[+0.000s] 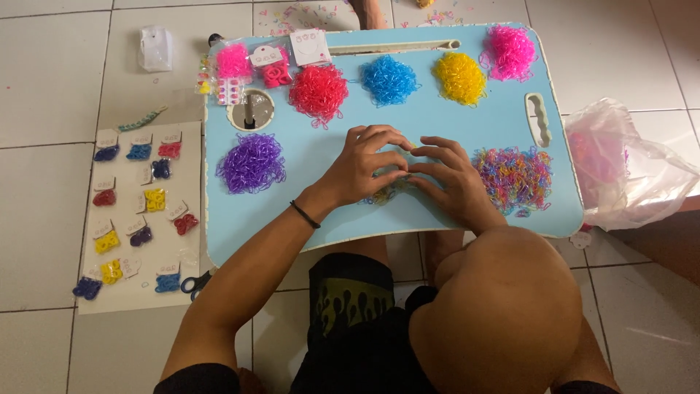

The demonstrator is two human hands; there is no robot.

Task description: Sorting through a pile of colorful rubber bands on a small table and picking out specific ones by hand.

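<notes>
left hand [362, 166] fingers pinch small elastic loops [388, 191] | right hand [450, 179] likewise | smooth blue tray [321, 146]

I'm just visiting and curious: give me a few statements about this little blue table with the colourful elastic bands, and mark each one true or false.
1. Both hands, left hand and right hand, meet near the middle of the light blue lap table. True.
2. The purple band pile lies at the table's right edge. False: it lies at the left; the mixed-colour pile is on the right.
3. Small carded band packets lie on a sheet on the floor, left of the table. True.
4. The yellow pile touches the red pile. False: the blue pile lies between them.
5. A black band circles the left wrist. True.
</notes>
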